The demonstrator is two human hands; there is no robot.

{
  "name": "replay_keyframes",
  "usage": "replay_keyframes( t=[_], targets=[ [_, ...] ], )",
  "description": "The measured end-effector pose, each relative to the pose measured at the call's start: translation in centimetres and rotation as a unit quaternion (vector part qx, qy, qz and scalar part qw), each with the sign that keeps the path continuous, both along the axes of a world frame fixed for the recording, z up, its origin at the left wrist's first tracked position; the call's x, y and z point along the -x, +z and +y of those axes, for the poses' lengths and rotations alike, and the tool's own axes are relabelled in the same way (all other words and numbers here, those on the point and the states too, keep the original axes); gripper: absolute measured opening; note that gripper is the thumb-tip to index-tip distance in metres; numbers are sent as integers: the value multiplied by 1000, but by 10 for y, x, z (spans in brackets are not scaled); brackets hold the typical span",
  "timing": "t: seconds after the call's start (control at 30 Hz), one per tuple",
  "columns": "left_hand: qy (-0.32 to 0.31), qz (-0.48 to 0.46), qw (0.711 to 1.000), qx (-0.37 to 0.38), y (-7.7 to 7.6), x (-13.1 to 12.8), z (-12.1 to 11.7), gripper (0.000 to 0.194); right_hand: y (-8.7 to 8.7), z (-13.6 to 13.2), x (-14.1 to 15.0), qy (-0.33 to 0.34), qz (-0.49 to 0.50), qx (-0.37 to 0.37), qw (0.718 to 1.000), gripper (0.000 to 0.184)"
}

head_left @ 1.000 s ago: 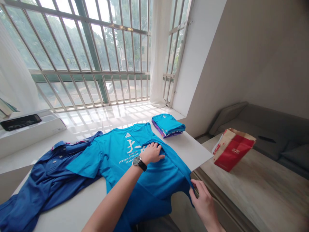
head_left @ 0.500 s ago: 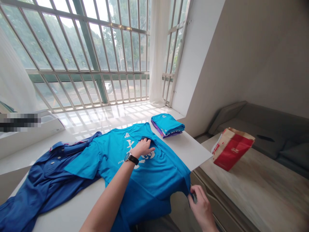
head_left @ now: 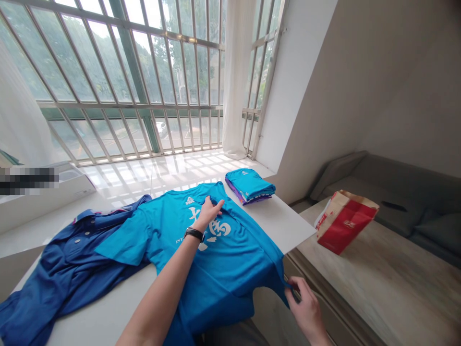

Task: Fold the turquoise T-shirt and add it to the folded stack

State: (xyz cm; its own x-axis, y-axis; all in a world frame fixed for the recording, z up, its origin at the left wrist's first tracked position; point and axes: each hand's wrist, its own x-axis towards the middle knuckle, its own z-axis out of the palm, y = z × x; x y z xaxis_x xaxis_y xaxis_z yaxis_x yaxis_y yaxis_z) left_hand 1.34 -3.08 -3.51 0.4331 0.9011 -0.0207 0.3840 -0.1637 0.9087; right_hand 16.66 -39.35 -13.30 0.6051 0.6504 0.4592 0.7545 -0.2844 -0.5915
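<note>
A bright blue T-shirt (head_left: 230,269) with white lettering lies spread over the white tabletop, its lower part hanging past the near edge. My left hand (head_left: 208,215), with a black-strapped watch at the wrist, rests on its upper chest. Fingers and thumb close on a small darker fold of the cloth there. Past the table's right edge, my right hand (head_left: 305,302) pinches the shirt's lower edge between thumb and fingers and holds it out. A dark blue collared shirt (head_left: 82,259) lies crumpled at the left, partly under the T-shirt's sleeve.
Behind the shirt sits a stack of folded clothes (head_left: 250,185), blue on top. A red and tan paper bag (head_left: 347,223) stands on a marble-look table (head_left: 389,283) to the right, before a grey sofa (head_left: 425,197). A barred window (head_left: 144,105) is at the back.
My left hand has drawn slightly back and left, its fingers going from spread to closed on the fold. My right hand has shifted slightly right with the shirt's edge.
</note>
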Motion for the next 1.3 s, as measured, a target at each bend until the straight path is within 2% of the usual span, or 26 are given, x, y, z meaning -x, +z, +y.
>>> replay_keyframes(
  t=[0.13,0.27,0.43,0.57,0.67,0.8,0.9,0.97,1.13,1.2,1.3],
  targets=[
    [44,-16,998,-34,-8,-5,0,78,8,-5,1,-24,-10,-20,999,25],
    [65,-52,995,-53,-9,-2,5,62,10,-16,-3,-23,-19,-17,999,29],
    [51,-47,995,-70,-7,2,6,52,9,-23,-2,12,-22,-26,999,32],
    [53,-47,994,-83,-8,3,5,47,9,-26,-7,38,-57,-32,997,25],
    [51,-43,994,-85,-10,3,6,44,10,-30,-12,51,-94,-65,992,16],
    [44,-39,994,-91,-11,4,7,41,11,-39,-14,14,-121,-114,986,15],
    [47,-36,994,-96,-14,4,8,39,5,-46,-16,-17,-133,-117,984,20],
    [47,-33,993,-102,-15,4,9,38,-3,-49,-17,-11,-133,-109,985,20],
    [27,2,991,-130,-16,5,10,33,-25,-56,-17,102,-119,-72,985,10],
    [15,24,989,-145,-15,6,10,31,-34,-58,-15,135,-104,-44,984,13],
    [2,62,983,-170,-12,7,11,28,-45,-57,-13,147,-80,10,986,25]
  ],
)
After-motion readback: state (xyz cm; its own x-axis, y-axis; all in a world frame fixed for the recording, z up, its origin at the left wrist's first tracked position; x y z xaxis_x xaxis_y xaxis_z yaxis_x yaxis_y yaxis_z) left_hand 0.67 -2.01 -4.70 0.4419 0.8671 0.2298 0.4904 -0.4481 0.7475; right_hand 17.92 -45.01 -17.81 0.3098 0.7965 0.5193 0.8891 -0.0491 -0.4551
